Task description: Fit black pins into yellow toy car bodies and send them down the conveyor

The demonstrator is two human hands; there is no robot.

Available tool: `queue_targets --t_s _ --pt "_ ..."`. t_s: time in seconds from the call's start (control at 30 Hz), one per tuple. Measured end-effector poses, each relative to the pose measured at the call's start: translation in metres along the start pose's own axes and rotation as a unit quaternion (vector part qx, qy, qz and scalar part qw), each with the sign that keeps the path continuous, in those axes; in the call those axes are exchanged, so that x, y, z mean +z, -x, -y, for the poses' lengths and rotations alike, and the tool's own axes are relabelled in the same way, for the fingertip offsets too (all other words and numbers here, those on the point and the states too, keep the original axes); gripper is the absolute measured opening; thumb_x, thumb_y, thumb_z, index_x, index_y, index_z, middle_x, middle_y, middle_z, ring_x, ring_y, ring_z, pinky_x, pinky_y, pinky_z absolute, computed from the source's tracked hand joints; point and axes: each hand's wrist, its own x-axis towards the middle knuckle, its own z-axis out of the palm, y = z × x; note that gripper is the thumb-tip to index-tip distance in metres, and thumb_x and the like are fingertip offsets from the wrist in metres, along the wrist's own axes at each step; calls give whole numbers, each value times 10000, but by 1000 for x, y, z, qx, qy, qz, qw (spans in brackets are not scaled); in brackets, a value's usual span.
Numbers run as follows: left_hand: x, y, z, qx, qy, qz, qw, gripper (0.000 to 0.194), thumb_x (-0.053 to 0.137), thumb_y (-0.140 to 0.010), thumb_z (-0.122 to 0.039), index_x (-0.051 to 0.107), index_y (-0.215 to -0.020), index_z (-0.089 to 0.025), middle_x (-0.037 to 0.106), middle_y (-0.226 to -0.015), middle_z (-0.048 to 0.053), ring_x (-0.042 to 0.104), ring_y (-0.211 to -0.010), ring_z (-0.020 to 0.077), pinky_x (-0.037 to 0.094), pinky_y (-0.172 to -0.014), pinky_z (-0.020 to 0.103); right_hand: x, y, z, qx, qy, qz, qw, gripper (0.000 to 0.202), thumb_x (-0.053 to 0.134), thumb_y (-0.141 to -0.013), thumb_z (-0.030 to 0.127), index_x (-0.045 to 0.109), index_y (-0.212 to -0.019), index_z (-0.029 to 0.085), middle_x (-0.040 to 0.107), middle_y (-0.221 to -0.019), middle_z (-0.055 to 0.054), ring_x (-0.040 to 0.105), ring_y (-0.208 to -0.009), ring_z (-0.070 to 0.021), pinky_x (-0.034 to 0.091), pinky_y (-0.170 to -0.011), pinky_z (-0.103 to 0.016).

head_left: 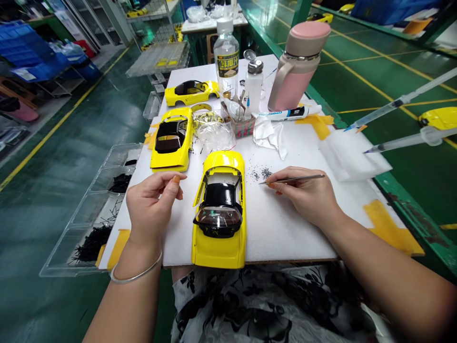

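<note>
My right hand (303,190) holds metal tweezers (303,179), their tips low over the white board beside a scatter of tiny black parts (264,172). A yellow model car body (221,255) with a black roof lies between my hands, a side piece angled outward on its left. My left hand (153,202) is left of this body, thumb and fingers pinched together; whatever may be between them is too small to make out. Another yellow car body (171,138) lies beyond my left hand, and a third (191,93) stands farther back.
Behind the bodies are a clear bottle (227,59), a small dispenser bottle (253,88), a pink flask (296,71), a glue tube (285,114) and a white cloth (267,136). Two syringes (403,101) rest at the right by white foam (353,155). A compartment tray (80,209) holds black parts at left.
</note>
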Motion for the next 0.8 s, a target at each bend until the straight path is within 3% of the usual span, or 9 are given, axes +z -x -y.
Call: queue_targets --t_s 0.4,0.8 --pt "1 0 -1 -10 7 -1 1000 130 672 -913 -191 802 -910 -202 644 -624 -8 589 -540 110 461 -561 252 -5 0 3 31 22 -53 998 50 767 -768 242 813 -783 228 786 -784 -36 688 -630 -164 537 -560 -290" --pt "0 0 0 -9 10 4 1000 130 674 -926 -191 803 -922 -207 643 -630 -15 589 -543 104 460 -567 258 -2 1 2 23 9 -36 999 54 758 -775 220 810 -790 221 787 -813 -31 702 -666 -165 563 -607 -305"
